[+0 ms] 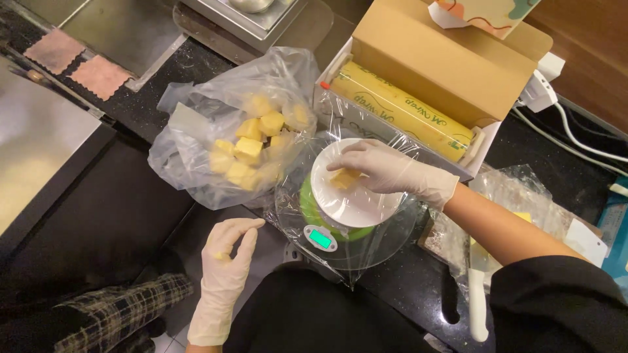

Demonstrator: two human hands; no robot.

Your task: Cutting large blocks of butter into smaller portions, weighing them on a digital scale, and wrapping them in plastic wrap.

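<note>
Directly under right hand (386,170): butter cube (345,178) on scale.

My dark speckled counter (405,287) carries a round glass kitchen scale (340,222) at centre, a clear bag of yellow cubes (242,144) to its left, an open box of cling film (418,85) at far right, and a white-handled knife (478,287) at near right.

Clear plastic bag (196,150) of yellow cubes left of a round scale with a small green-lit screen (320,238), long open cardboard box (432,65) behind holding a yellow roll of wrap (399,108), crinkled clear packet (523,196) at right, blue package (615,229) at far right edge.
</note>
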